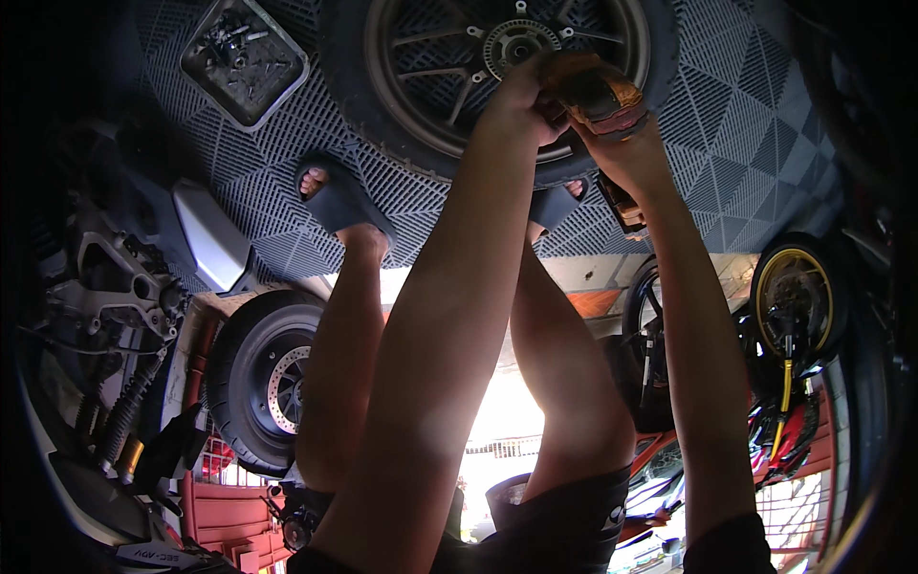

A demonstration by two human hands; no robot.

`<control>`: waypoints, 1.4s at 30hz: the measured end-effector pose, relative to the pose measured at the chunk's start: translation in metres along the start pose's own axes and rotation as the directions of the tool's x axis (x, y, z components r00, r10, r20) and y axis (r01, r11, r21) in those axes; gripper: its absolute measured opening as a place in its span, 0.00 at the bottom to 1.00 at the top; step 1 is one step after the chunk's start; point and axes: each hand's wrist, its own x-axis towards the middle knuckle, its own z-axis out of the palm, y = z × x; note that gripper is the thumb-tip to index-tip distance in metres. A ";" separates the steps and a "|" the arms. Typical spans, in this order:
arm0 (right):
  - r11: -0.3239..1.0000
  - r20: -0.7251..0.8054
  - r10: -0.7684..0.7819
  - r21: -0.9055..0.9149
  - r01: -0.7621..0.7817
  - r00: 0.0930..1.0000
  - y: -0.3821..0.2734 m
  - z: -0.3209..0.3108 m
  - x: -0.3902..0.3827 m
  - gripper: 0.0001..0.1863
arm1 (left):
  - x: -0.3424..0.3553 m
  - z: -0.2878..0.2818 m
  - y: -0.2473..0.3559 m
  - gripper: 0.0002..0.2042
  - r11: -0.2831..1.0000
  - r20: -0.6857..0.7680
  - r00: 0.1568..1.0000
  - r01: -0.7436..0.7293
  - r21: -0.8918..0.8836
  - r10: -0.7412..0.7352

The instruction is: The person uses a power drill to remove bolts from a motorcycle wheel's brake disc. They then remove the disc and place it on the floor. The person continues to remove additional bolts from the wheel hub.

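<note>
Background: grey lattice floor tiles across twelve o'clock; a parts tray at eleven; parked motorcycles at three and nine; bright daylight at six.

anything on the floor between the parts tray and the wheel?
Nothing: in the head view the stretch between the parts tray and the wheel is bare grid floor tile. The sandalled foot sits lower, below that gap.

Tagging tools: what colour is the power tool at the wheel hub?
Orange and black power tool, clearest in the head view.
</note>
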 end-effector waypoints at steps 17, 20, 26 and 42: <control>0.990 0.103 0.119 0.069 -0.127 0.988 0.002 0.002 -0.007 0.15 | -0.020 0.018 0.018 0.17 0.962 -0.002 0.988 0.147 -0.230 -0.152; 0.998 0.103 -0.037 -0.053 0.043 0.994 -0.001 -0.006 0.001 0.20 | -0.022 0.021 0.019 0.15 0.971 -0.022 0.989 0.139 -0.195 -0.146; 0.981 0.160 0.171 0.063 -0.183 0.972 -0.006 -0.010 0.010 0.21 | -0.001 -0.003 0.010 0.17 0.986 -0.086 0.994 -0.057 0.157 0.071; 0.935 0.022 0.308 0.175 -0.307 0.951 -0.019 0.011 0.007 0.16 | -0.023 -0.055 0.018 0.10 -0.084 0.197 0.210 -0.451 0.889 0.958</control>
